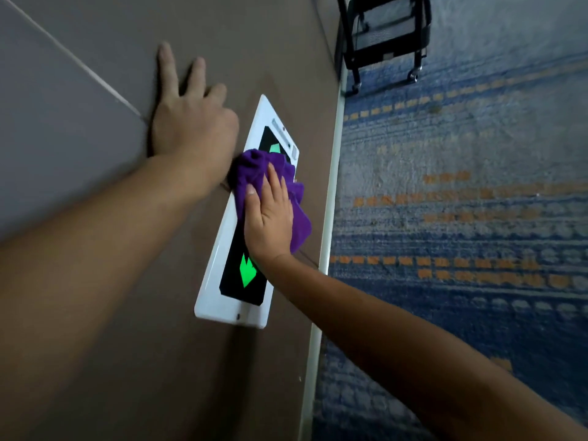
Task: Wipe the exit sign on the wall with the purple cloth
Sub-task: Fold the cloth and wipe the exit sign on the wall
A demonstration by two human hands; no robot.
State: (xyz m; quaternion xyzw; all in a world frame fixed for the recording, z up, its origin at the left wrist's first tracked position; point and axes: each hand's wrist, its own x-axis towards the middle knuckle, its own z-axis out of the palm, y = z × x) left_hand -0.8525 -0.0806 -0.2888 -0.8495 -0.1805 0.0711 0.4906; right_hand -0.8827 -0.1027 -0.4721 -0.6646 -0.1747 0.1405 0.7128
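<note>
Brown wall (95,329), low down by blue carpet (461,218). Mid-wipe: right hand (270,218) flat, pressing cloth (254,168) onto middle of sign (222,300). Left hand (187,122) spread, braced on wall. Near end probably next.

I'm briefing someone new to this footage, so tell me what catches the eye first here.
The purple cloth stands out most, pressed by the right hand flat against the middle of the white-framed exit sign, low on the brown wall. Bright green arrows glow on the sign's black panel above and below the cloth. The left hand is braced open on the wall beside the sign.
</note>
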